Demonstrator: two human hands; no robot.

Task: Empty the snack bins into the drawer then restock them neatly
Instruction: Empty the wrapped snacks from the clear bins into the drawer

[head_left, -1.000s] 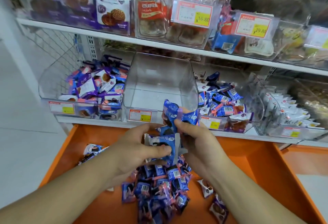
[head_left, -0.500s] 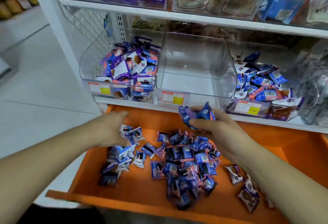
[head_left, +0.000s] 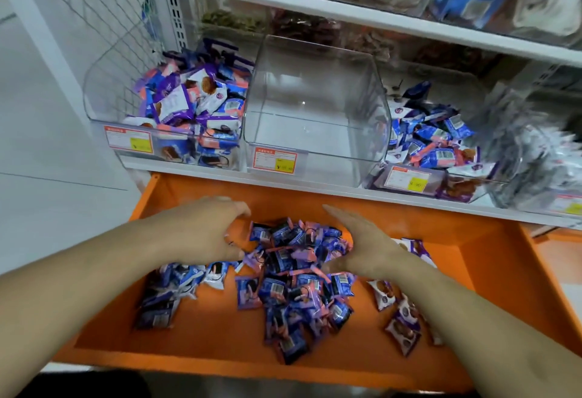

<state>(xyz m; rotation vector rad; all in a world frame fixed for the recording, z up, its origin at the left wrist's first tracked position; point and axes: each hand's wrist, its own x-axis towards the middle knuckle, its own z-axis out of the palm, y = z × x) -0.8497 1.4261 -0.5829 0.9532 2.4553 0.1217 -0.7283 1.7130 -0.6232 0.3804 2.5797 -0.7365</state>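
While the middle bin [head_left: 315, 107] stands bare, the packet heap [head_left: 296, 259] lies between both hands, left [head_left: 208, 233] and right [head_left: 362, 246], fingers spread, gripping nothing.

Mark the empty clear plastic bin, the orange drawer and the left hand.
Empty clear plastic bin [head_left: 315, 133]: head view, bare floor.
Orange drawer [head_left: 204, 328]: head view, bare bottom left of the packets.
Left hand [head_left: 208, 230]: head view, back of hand.

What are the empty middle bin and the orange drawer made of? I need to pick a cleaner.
Empty middle bin: looks like clear, glossy hard plastic; the shelf shows through its walls and its edges catch highlights. Orange drawer: smooth, evenly coloured, probably painted metal or plastic; hard to tell which.
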